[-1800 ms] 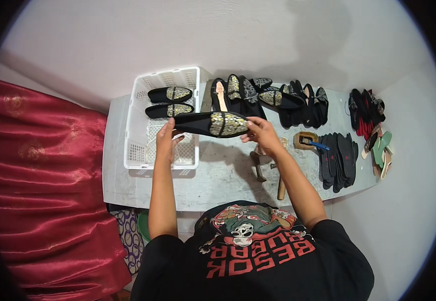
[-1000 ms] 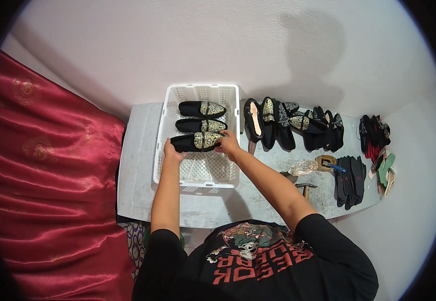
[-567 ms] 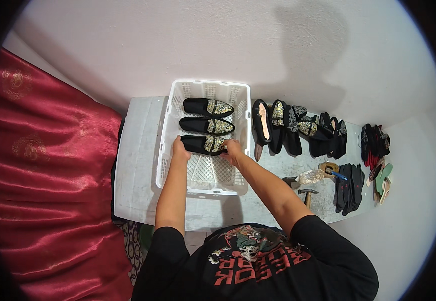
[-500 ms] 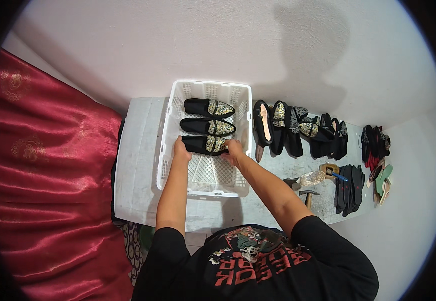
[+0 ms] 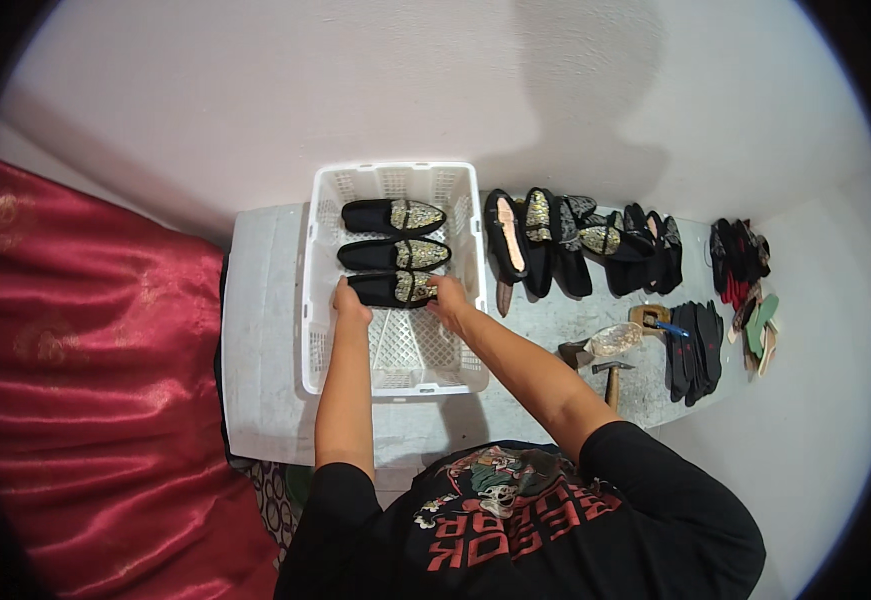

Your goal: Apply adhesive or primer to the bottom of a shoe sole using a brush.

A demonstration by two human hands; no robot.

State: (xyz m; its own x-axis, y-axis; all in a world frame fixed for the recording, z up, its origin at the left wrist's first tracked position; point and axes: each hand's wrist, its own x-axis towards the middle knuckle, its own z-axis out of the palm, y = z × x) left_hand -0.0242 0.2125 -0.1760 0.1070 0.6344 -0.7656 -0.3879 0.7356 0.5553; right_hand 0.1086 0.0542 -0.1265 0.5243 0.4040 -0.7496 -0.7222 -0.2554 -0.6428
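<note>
The front shoe is inside the white basket, near the middle shoe, with the back shoe beyond that. All three toes point right, probably so they line up neatly side by side. The left hand grips the heel and the right hand grips the sparkly toe. Holding both ends likely helps the shoe sit straight. It lies between the two hands, with fingers curled around its ends. Whether its sole touches the basket floor, nobody can tell from here.
</note>
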